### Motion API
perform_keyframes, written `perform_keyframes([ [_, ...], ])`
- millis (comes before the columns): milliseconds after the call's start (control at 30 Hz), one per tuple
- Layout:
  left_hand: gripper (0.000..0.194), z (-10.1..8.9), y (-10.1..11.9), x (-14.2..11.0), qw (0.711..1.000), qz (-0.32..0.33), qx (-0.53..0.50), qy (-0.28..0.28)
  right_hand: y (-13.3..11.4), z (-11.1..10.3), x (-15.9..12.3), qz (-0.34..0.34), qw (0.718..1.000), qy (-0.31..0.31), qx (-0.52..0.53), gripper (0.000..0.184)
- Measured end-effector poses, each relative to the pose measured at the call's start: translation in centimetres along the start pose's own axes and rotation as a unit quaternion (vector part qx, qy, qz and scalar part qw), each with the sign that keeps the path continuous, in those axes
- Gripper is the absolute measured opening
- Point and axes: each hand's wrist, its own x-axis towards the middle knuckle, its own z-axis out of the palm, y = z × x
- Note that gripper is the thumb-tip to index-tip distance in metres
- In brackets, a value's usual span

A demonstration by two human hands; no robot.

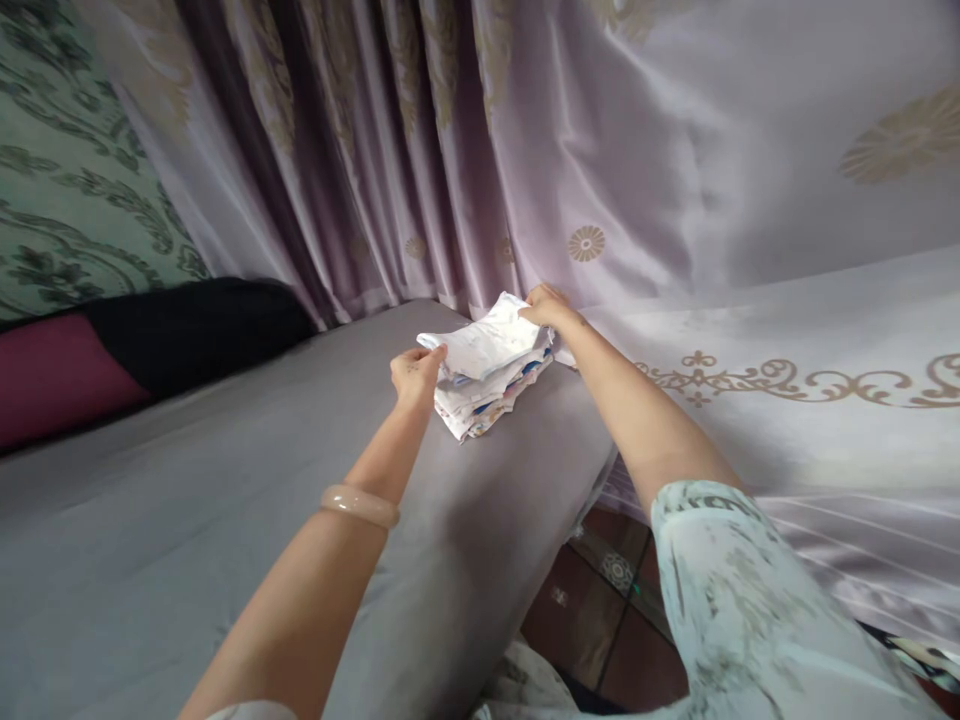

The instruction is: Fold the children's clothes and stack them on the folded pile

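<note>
A folded white cloth (pixel 486 342) lies on top of a stack of folded fabric pieces (pixel 487 408), whose edges show white, blue and patterned layers. My left hand (pixel 418 372) pinches the cloth's left end between thumb and fingers. At the far right corner, my right hand (pixel 548 305) grips the same cloth, its thumb on top and the other fingers partly hidden. Between the two hands the cloth sags slightly. Whether its underside touches the stack all along, I cannot tell. The stack sits near the far corner of a grey-covered bed (pixel 300 480).
Purple curtains (pixel 420 200) with gold motifs hang right behind the stack and along the right side. A black and maroon cushion-like roll (pixel 187 345) rests along the left back edge. Dark tiled floor (pixel 600 600) shows below the bed's right edge.
</note>
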Motion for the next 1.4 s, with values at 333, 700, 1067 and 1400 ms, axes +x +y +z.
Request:
perform_keyframes([
  [333,0.034,1.8,-1.1,-1.3,1.000,-0.024,0.003,-0.013,2.5,2.5,1.8,-0.021,0.999,-0.012,-0.021,0.033],
  [700,0.034,0.3,-2.1,-2.9,0.984,0.024,0.173,-0.040,3.7,5.5,1.0,0.001,0.999,-0.033,-0.037,0.034],
  [1067,0.040,-0.3,-1.6,-5.3,0.900,0.274,0.330,-0.079,0.4,5.9,-2.6,-0.134,0.990,0.035,-0.017,0.038],
  [1400,0.052,1.0,-3.2,-5.0,0.898,0.213,0.353,-0.154,-1.7,8.1,-3.2,-0.136,0.989,-0.055,-0.012,0.062],
])
